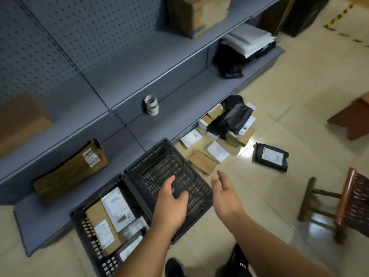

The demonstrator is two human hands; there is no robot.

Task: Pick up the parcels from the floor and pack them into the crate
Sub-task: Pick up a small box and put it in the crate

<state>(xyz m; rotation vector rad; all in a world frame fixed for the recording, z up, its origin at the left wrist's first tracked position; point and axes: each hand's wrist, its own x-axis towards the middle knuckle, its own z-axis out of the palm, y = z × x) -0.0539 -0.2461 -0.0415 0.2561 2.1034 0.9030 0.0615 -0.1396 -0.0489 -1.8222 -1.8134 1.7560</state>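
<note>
Black crate (159, 166) under my left hand (171, 202), long axis running up-left. Both my hands spread, empty; right hand (225, 194) just beside, parcels (217, 150) beyond it.

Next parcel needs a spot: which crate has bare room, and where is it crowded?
The right crate shows bare mesh under the left hand. The left crate is crowded with boxes. The parcel pile crowds the floor by the shelf base.

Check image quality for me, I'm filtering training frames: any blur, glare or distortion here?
Head view: wide-angle lens bends the grey metal shelving; motion blur smears the wooden stool and the brown cardboard box at far left; a bright glare patch on the cream floor tiles beside the black plastic parcel.
</note>
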